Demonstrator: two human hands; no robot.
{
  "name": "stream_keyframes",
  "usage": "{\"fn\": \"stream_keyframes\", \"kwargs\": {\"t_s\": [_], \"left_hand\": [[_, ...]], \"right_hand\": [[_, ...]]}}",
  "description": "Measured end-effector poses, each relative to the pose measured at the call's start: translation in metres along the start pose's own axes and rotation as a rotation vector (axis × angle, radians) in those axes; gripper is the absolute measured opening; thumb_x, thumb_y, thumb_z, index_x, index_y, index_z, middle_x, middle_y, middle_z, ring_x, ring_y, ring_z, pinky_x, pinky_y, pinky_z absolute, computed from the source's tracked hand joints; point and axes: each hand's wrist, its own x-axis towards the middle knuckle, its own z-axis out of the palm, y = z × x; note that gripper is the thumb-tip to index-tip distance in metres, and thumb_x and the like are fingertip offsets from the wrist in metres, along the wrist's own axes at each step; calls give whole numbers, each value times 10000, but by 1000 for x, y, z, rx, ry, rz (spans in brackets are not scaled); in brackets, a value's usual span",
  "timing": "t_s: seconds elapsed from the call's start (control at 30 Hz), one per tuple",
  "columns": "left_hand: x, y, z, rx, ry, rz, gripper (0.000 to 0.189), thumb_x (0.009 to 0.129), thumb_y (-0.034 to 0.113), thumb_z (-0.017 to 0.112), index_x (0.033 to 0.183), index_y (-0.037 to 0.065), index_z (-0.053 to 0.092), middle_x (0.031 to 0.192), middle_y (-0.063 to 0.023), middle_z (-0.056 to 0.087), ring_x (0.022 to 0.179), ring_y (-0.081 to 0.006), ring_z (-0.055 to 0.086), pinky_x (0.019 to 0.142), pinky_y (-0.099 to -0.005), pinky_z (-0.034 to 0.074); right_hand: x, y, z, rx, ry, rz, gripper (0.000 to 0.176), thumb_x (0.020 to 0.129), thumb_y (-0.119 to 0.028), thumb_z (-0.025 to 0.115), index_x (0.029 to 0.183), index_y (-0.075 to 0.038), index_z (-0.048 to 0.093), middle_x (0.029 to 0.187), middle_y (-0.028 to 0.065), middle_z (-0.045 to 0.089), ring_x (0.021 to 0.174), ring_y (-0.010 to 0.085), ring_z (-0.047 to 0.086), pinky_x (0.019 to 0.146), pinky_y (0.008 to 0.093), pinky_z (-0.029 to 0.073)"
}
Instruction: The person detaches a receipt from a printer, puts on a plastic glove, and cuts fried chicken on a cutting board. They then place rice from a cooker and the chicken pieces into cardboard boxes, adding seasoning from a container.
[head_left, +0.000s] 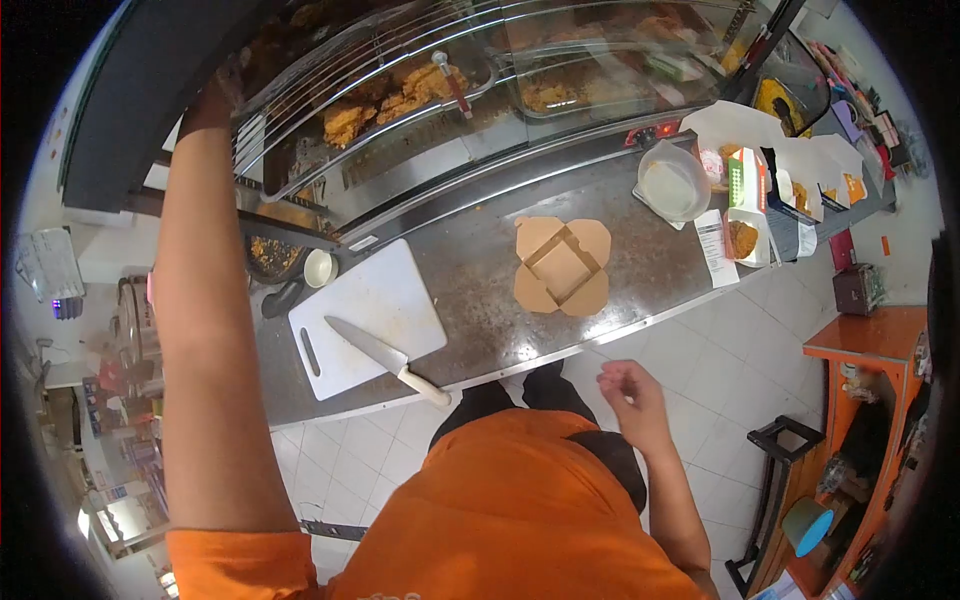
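My left arm stretches up at the far left, and my left hand [212, 100] reaches into the glass display case, its fingers hidden behind the frame and wire rack. My right hand [632, 400] hangs in front of the counter edge, fingers curled loosely, with nothing plainly in it. On the counter lies a white cutting board [385, 300] with a white-handled knife [370, 345] across its near edge, its handle sticking out past the counter. An unfolded brown cardboard box [562, 264] stands open right of the board.
Trays of fried food [400, 100] sit inside the case. At the right are a plastic tub [674, 184], a paper receipt [714, 248] and filled food boxes [745, 190]. A small white cup [320, 268] stands behind the board. An orange shelf [865, 335] is at the right.
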Motion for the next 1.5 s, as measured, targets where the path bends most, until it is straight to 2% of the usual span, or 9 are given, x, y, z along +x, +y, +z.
{"fn": "stream_keyframes", "kwargs": {"t_s": [0.23,0.37,0.47,0.57,0.77,0.97,1.07,1.3,1.5], "left_hand": [[-57,-2,-3,-176,-3,-78,363,1081,150,515,1379,-55,536,1362,-237,613,1162,-329,646,974,-392,561],[-112,-15,-20,-311,-31,-311,288,1057,144,582,1267,-53,567,1192,-193,668,959,-227,677,811,-289,610],[-195,-4,-10,-324,30,-436,318,1081,148,523,1329,-51,529,1228,-167,646,972,-187,662,826,-269,600],[-255,-22,-70,-294,-18,-519,227,1041,158,599,1209,12,641,1184,-133,695,1030,-196,678,831,-307,584],[-394,-27,-233,-81,171,-546,391,1050,252,575,1294,-51,612,1217,-129,688,1129,-204,659,956,-362,536],[-483,-63,-348,-69,314,-668,358,1052,196,550,1301,-54,608,1185,-130,701,1072,-205,690,911,-330,550],[-493,-78,-359,-40,320,-736,347,1047,189,568,1314,-25,626,1133,-96,716,1023,-176,690,868,-313,550],[-483,-178,-353,251,45,-765,324,1034,194,585,1240,-40,674,1100,-106,720,977,-171,679,852,-317,538],[-388,-205,-322,1218,-314,-426,438,1021,380,534,1055,-4,743,1090,-280,705,1018,-406,693,911,-491,526]], "right_hand": [[54,-20,120,-480,-577,-351,403,906,-236,752,1223,-28,615,1084,185,723,964,352,721,839,451,571],[64,1,226,-759,-755,-569,474,891,-258,761,1269,-35,581,1090,179,700,954,378,717,867,486,568],[63,26,287,-933,-602,-834,402,917,-193,704,1259,-34,563,1066,187,677,929,394,712,822,491,588],[62,36,330,-1065,-574,-727,338,936,-79,587,1263,-28,523,1087,247,653,911,389,713,707,462,609],[42,16,371,-864,-411,-404,327,993,-141,562,1290,-31,482,1000,257,674,885,504,678,768,565,563],[32,16,407,-675,-621,-441,306,1045,-244,545,1262,-31,510,917,291,687,919,505,660,771,583,518],[27,33,396,-812,-425,-157,291,1051,-252,557,1268,-58,535,946,313,685,926,527,656,770,584,510],[30,20,329,-853,-21,-235,243,1020,-184,606,1201,-41,527,836,294,676,830,528,659,669,587,508],[32,-8,343,-962,-15,-315,258,995,-188,640,1203,-47,582,869,324,672,827,551,650,693,612,509]]}}
